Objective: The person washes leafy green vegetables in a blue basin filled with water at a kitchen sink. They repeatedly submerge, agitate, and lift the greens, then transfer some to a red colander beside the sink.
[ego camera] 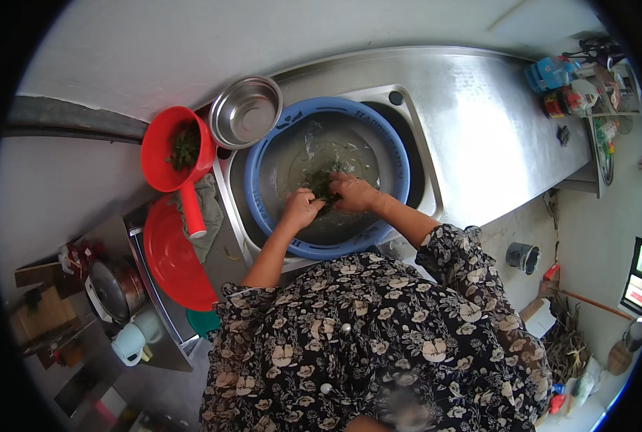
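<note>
A blue plastic basin (252, 186) with water in it sits in the steel sink (433, 183). Inside it, my left hand (301, 207) and my right hand (352, 191) meet over a dark clump of leafy greens (321, 182), the fingers of both on it. Part of the clump is hidden under the fingers. Small bits float on the water around it. Left of the basin, a red plastic dipper (153, 156) holds more green leaves (184, 148). An empty steel bowl (247, 112) stands between the dipper and the basin.
A grey cloth (208, 216) and a large red basin (172, 259) lie to the left. Beyond them are a lidded pot (110, 291) and a light blue jug (128, 343). The steel counter (477, 135) extends rightward to bottles (550, 74) and a scouring pad (563, 135).
</note>
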Tool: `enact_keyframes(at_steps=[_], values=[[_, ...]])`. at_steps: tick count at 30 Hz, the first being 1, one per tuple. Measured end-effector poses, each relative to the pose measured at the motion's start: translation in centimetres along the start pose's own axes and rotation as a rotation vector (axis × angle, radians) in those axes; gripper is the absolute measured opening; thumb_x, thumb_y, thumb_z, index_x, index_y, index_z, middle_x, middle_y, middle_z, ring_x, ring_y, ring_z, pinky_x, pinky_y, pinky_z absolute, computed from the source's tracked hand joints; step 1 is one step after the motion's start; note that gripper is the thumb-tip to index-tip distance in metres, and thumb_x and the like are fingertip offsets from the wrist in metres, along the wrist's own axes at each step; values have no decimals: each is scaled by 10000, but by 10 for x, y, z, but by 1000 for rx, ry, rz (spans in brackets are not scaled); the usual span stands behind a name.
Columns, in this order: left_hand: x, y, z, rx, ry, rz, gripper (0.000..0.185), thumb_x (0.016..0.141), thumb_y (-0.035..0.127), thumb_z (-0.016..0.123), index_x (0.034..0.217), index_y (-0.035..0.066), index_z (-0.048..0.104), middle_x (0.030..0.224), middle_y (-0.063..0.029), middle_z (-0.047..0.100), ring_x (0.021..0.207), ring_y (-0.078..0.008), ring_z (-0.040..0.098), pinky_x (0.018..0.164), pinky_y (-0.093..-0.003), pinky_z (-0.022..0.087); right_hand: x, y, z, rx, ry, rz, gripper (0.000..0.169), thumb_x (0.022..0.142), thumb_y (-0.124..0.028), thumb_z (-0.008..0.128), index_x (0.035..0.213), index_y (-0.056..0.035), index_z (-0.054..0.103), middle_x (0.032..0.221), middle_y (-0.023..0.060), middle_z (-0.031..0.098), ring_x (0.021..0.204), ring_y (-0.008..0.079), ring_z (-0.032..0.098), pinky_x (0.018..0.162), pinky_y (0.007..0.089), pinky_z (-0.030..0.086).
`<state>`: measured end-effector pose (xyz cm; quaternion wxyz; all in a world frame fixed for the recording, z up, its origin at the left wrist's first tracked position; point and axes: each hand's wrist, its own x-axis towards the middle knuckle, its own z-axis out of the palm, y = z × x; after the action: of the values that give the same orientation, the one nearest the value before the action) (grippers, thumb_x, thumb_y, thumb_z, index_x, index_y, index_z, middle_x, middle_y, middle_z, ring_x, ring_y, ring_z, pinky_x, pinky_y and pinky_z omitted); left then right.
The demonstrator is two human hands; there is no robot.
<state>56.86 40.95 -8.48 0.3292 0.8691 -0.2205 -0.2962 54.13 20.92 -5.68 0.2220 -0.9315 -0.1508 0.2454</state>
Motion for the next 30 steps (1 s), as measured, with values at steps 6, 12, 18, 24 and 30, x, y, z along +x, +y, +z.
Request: enact_keyframes(at_steps=[6, 12, 18, 24, 30], values=[[27, 10, -21, 156, 317, -105, 653, 736, 260, 665, 1311, 97, 402, 1363, -136, 358, 1258, -339, 322, 1013, -424, 311, 35, 9, -24, 95, 259, 254, 738, 669, -325, 734, 1307, -138, 411, 1389, 147, 329, 1282, 323, 327, 959, 537, 359], [21, 32, -7, 321, -25, -264, 701, 749, 289, 656, 1355, 148, 334, 1372, -110, 327, 1257, -339, 323, 954, -517, 358, 26, -17, -3, -65, 1, 215, 664, 718, -272, 687, 1309, -164, 405, 1407, 147, 286, 1274, 349, 316, 935, 557, 366], [0, 17, 33, 101, -58, -366, 586, 733, 219, 646, 1260, 88, 428, 1191, -194, 460, 1105, -367, 466, 883, -529, 413, -2, -26, 44, 43, -22, 315, 455, 758, -161, 585, 1199, -122, 483, 1290, 177, 415, 1138, 337, 470, 886, 462, 430], [-4, 14, 29, -1538, -137, -572, 248, 888, 204, 546, 1110, 100, 514, 1017, -64, 583, 882, -225, 605, 753, -386, 520, -1, -8, 50, 705, 52, 261, 399, 731, -78, 571, 1124, -37, 514, 894, 224, 622, 883, 377, 600, 781, 408, 466], [-1, 21, 31, -1480, 167, -501, 302, 910, 313, 527, 1108, 85, 515, 1006, -66, 583, 874, -215, 600, 735, -377, 521, 0, -30, 32, 616, 352, 170, 267, 760, -118, 580, 977, 6, 487, 881, 274, 585, 862, 437, 564, 750, 487, 439]])
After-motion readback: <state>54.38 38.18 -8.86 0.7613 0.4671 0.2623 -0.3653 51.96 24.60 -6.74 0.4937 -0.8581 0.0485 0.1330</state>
